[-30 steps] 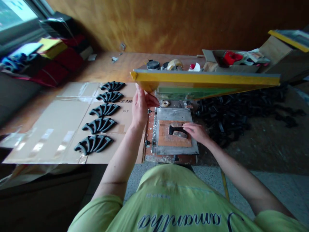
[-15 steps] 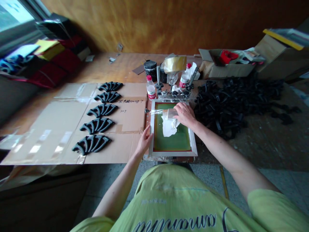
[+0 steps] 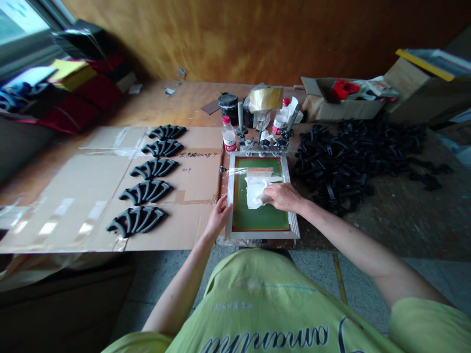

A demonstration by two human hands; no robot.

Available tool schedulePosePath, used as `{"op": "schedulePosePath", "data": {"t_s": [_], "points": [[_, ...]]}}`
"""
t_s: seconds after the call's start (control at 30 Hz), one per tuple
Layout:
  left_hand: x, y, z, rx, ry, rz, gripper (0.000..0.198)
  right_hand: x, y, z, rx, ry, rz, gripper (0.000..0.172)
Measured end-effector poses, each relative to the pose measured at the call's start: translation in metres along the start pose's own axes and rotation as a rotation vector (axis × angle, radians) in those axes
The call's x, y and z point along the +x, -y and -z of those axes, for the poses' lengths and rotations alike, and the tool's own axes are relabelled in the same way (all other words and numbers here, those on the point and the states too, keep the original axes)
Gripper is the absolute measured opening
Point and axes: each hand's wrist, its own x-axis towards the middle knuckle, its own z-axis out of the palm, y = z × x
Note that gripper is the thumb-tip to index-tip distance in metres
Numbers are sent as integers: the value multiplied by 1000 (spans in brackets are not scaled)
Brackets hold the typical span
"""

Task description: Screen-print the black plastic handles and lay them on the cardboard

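A screen-printing frame with a pale metal rim and a green mesh lies before me. Its left edge is in the grip of my left hand. A wooden-handled squeegee rests across the upper mesh, with nobody's fingers on it. Below it spreads a patch of thick white ink. My right hand is over the mesh at the right side of the ink, fingers pinched together; anything between them is too small to make out.
Left of the frame, several rows of curved black parts lie on cardboard. A heap of black parts covers the right side. Behind the frame stand hinge clamps, a red-capped bottle, a black tub and an open box.
My right hand has let go of the squeegee and moved down toward me, to the right edge of the white ink. The left hand keeps its hold on the frame.
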Motion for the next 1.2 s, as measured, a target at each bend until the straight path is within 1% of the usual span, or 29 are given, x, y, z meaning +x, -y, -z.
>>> {"op": "schedulePosePath", "data": {"t_s": [0.1, 0.13, 0.2, 0.27, 0.3, 0.33, 0.37, 0.43, 0.5, 0.57, 0.63, 0.67, 0.7, 0.73, 0.77, 0.83, 0.87, 0.93, 0.97, 1.0, 1.03, 1.07, 1.1, 1.13, 1.17, 1.2], "points": [[-1, -3, 0, -18, 3, 2, 85, 0, 7, -12, -37, -68, -30, 19], [-1, -3, 0, -24, 1, 6, 85, -4, 10, -17, -27, -68, -16, 22], [-2, -4, -1, -37, -4, 13, 85, -11, 15, -23, 13, -46, 17, 20], [-2, -6, -1, -49, -9, 24, 87, -10, 16, -20, 40, -32, 17, 13], [-3, -8, -2, -53, -10, 32, 89, -5, 14, -16, 45, -44, -6, 11], [-5, -12, -2, -54, -9, 40, 90, 4, 11, -11, 45, -70, -43, 13], [-7, -16, -2, -50, -8, 47, 91, 14, 8, -4, 41, -107, -89, 20], [-12, -29, -1, -42, -5, 54, 91, 36, -5, 13, 32, -193, -190, 39], [-17, -46, 0, -68, 2, 52, 87, 50, -25, 31, 32, -277, -280, 51], [-21, -67, 1, -112, -3, 23, 70, 47, -54, 48, 58, -386, -383, 49], [-20, -92, -2, -126, -22, -62, 53, 28, -84, 56, 86, -512, -539, 41], [-16, -106, -4, -139, -44, -135, 51, 16, -95, 56, 90, -543, -618, 39], [-12, -120, -8, -161, -64, -219, 53, 3, -102, 51, 88, -539, -675, 39], [-6, -135, -12, -194, -75, -301, 53, -9, -104, 42, 85, -507, -703, 42], [2, -150, -17, -233, -73, -369, 53, -18, -101, 30, 88, -458, -700, 43], [16, -180, -25, -293, -41, -454, 51, -28, -81, -2, 100, -334, -611, 41], [22, -192, -29, -303, -22, -463, 51, -29, -67, -17, 95, -273, -553, 38], [29, -207, -33, -325, -35, -456, 50, -24, -39, -42, 47, -151, -486, 30], [28, -207, -35, -341, -68, -456, 50, -20, -28, -50, 18, -89, -480, 26], [25, -201, -37, -351, -107, -449, 50, -16, -18, -54, -2, -38, -499, 23], [19, -190, -40, -349, -130, -415, 51, -12, -10, -55, -5, -8, -538, 22], [11, -174, -44, -327, -111, -337, 53, -9, -2, -54, 4, -1, -587, 21], [0, -154, -49, -292, -80, -236, 56, -7, 6, -53, 18, -18, -631, 22], [-12, -133, -55, -228, 21, -59, 59, -6, 15, -51, 30, -57, -662, 23], [-23, -111, -62, -160, 150, 135, 62, -5, 25, -50, 36, -112, -665, 23], [-34, -91, -69, -149, 203, 248, 63, -5, 36, -49, 40, -165, -625, 23]]}}
